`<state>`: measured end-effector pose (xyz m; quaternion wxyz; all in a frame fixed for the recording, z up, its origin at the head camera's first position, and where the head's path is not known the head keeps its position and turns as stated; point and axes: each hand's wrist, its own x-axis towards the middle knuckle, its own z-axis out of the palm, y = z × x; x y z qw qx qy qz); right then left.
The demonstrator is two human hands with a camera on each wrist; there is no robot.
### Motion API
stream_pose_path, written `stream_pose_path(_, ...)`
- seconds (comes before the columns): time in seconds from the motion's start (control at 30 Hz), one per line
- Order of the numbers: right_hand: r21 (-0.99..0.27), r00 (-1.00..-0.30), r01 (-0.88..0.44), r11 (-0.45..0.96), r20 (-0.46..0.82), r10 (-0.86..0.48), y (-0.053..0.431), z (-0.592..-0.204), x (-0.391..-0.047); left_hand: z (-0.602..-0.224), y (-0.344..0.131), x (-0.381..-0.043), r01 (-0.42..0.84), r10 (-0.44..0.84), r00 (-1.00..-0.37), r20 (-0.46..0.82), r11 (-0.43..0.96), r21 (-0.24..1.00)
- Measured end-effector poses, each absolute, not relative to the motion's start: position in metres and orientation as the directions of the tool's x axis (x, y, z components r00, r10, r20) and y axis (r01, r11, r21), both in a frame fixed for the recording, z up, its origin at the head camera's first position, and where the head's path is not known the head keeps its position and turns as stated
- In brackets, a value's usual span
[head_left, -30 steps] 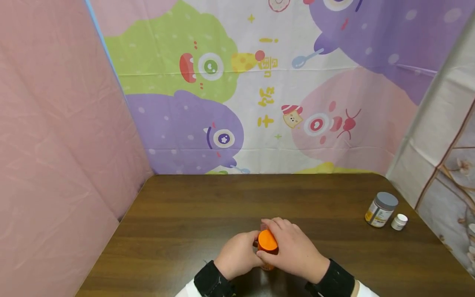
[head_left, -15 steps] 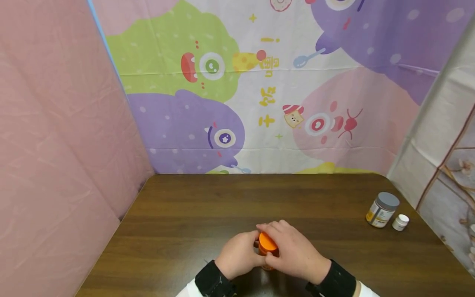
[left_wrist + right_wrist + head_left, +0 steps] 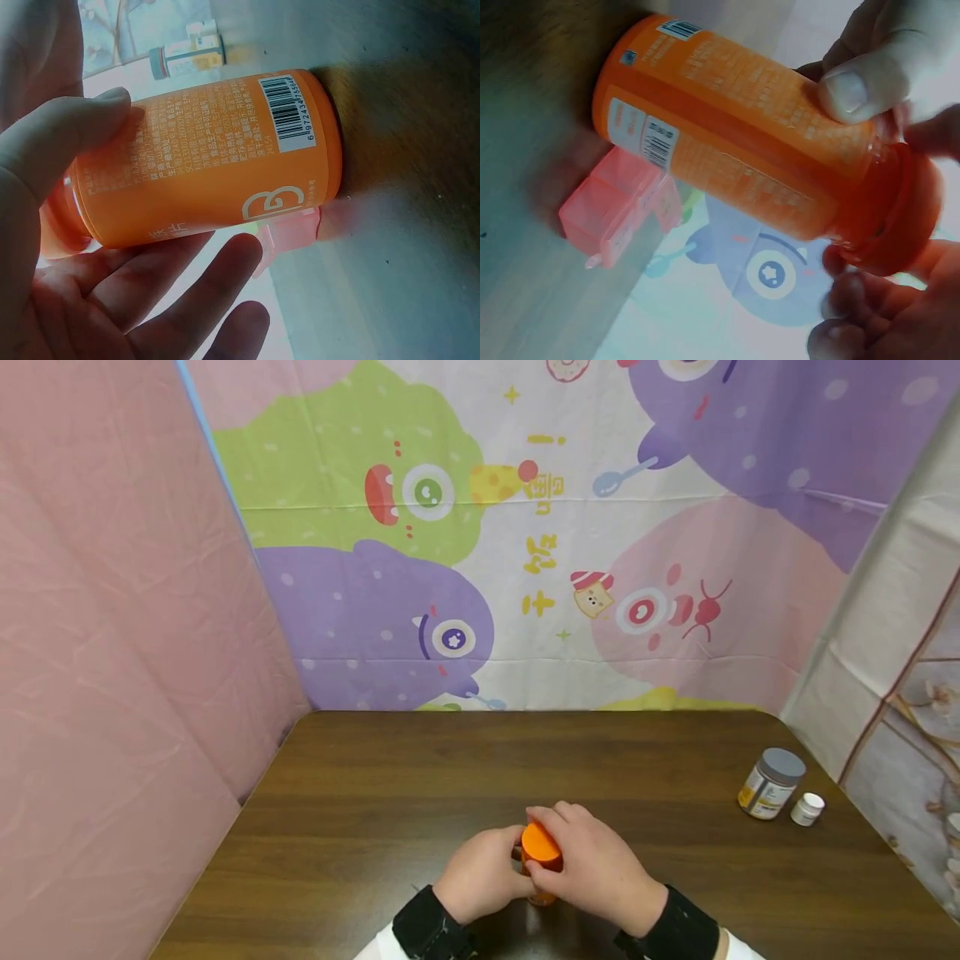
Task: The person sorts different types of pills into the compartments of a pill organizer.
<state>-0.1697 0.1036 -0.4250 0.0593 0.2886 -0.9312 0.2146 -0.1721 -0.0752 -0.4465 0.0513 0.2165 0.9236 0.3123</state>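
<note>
An orange supplement bottle (image 3: 202, 157) with printed labels and a barcode stands on the table between both hands. Its orange cap (image 3: 540, 842) sits at the top, and a strip of the neck shows under it in the right wrist view. My left hand (image 3: 483, 874) holds the upper body, thumb on the label side. Thumb and fingers of my right hand (image 3: 600, 870) grip the cap from the right. Just behind the bottle is a small translucent pink pill box (image 3: 619, 202) with compartments, mostly hidden in the head view.
A jar with a grey lid (image 3: 771, 783) and a small white bottle (image 3: 807, 809) stand together near the right edge of the brown wooden table (image 3: 420, 768). A cartoon-printed curtain (image 3: 540, 660) hangs behind, and a pink cloth (image 3: 120, 652) at the left.
My right thumb and fingers have shifted round the cap, rightward half a second ago and back left now. The left hand and the bottle have stayed in place.
</note>
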Motion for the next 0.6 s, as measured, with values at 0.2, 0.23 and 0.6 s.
stream_pose_path(0.2,-0.478,-0.824,-0.565,0.672,0.286,-0.489,0.111,-0.417,-0.17,-0.446,-0.075,-0.173,0.354,0.424,-0.905,0.03,0.713,0.605)
stream_pose_path(0.23,-0.509,-0.835,-0.547,0.664,0.276,-0.477,0.114,-0.417,-0.17,-0.446,-0.075,-0.173,0.352,0.422,-0.906,0.03,0.712,0.608)
stream_pose_path(0.6,-0.573,-0.969,-0.224,0.789,0.046,-0.242,0.17,-0.441,-0.178,-0.447,-0.074,-0.172,0.319,0.4,-0.916,0.019,0.7,0.638)
